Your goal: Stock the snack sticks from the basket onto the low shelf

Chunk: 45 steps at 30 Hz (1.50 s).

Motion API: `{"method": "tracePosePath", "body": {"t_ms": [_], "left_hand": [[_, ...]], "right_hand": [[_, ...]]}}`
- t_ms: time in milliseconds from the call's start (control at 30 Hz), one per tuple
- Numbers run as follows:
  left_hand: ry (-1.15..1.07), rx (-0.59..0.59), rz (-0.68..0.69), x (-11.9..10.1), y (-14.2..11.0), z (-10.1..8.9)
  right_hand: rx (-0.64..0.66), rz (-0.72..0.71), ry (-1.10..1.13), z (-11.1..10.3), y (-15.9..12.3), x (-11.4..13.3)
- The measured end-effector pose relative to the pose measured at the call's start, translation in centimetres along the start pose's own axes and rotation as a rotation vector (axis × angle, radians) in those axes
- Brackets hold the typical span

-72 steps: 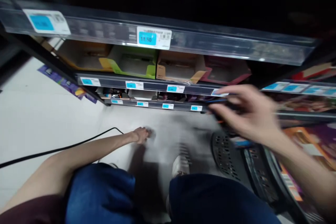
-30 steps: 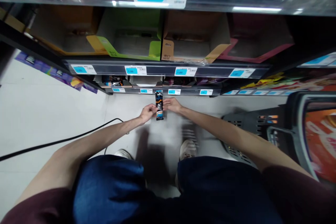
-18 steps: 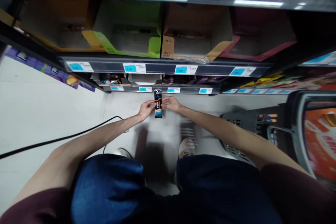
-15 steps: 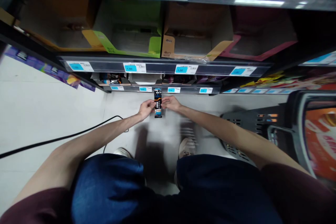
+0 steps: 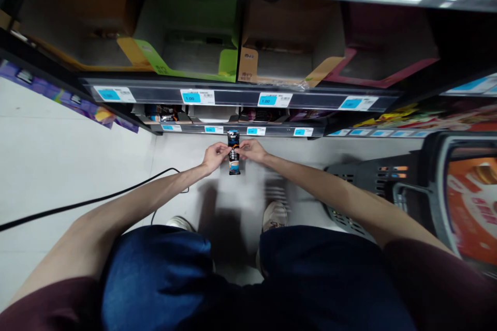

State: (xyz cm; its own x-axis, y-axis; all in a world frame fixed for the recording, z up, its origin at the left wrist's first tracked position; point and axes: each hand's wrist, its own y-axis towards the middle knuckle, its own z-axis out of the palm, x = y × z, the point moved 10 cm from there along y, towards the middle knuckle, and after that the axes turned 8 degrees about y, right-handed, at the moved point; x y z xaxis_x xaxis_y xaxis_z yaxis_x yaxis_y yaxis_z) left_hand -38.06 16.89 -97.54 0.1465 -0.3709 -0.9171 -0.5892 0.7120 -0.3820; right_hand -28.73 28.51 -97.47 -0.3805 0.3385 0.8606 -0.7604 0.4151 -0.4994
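Both arms reach out in front of me, low over the floor, before the bottom shelves. My left hand (image 5: 215, 155) and my right hand (image 5: 250, 149) pinch the two sides of a small black snack bar packet (image 5: 233, 153) with an orange stripe and a pale lower end. The packet stands upright between the fingertips, just below the lowest shelf edge (image 5: 233, 129). My knees in blue trousers fill the bottom of the view.
Shelves with blue price tags (image 5: 192, 96) hold open display cartons: yellow (image 5: 97, 59), green (image 5: 186, 70), brown (image 5: 279, 75), pink (image 5: 380, 75). A dark shopping basket (image 5: 368, 186) with orange packets stands at the right. A black cable (image 5: 97, 201) crosses the pale floor at left.
My right hand came down from the basket side to join the left. Both now grip the black packet, which has stayed almost still over the last second.
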Motion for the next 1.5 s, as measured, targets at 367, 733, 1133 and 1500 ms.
{"method": "tracePosePath", "body": {"t_ms": [367,733,1133,1500], "left_hand": [[0.056,0.008,0.016,0.4,0.2,-0.1],[-0.026,0.058,-0.081,1.5,0.2,0.3],[0.049,0.024,-0.015,-0.2,0.2,0.0],[-0.005,0.019,-0.03,0.0,-0.1,0.2]], "right_hand": [[0.024,0.063,-0.003,0.6,0.1,-0.7],[0.018,0.063,-0.046,0.3,0.0,-0.6],[0.029,0.003,-0.029,0.7,0.1,0.0],[0.015,-0.005,-0.077,0.6,0.1,0.2]]}}
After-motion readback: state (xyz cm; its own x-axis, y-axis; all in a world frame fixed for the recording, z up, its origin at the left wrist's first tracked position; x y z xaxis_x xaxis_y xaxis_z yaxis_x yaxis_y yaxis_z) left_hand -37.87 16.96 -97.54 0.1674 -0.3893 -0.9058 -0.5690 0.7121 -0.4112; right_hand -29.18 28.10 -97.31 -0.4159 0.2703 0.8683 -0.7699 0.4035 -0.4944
